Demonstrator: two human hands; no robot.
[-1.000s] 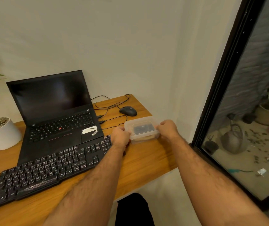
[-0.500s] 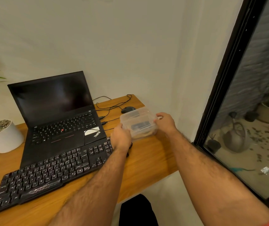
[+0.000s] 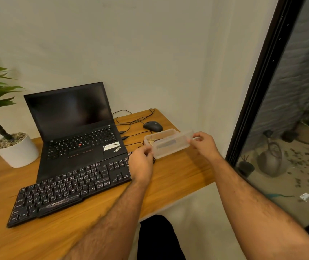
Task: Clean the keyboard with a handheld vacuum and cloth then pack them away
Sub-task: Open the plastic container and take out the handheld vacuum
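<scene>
The clear lid (image 3: 172,146) is tilted above the open plastic box (image 3: 158,136) near the tabletop's (image 3: 178,177) right edge, pinched at its ends by left hand (image 3: 140,164) and right hand (image 3: 205,145). The black keyboard (image 3: 71,190) lies left of the box, before the laptop (image 3: 78,128).
</scene>
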